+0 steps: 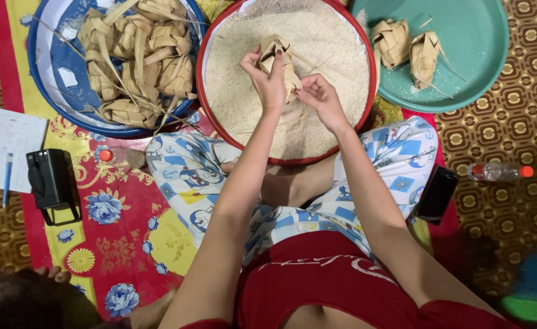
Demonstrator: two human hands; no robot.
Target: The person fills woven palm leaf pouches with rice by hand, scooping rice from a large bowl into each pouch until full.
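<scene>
Above the red-rimmed rice basin [366, 116], left hand [268, 82] grips a woven leaf pouch [279, 61]; right hand [319, 97] fingers pinch its strip.

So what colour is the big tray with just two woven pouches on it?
The tray is teal green, seen in the head view, holding two woven pouches.

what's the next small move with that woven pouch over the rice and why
Probably scoop rice into the woven leaf pouch: the left hand holds it above the red-rimmed rice tray, and the right hand pinches at its side.
</scene>
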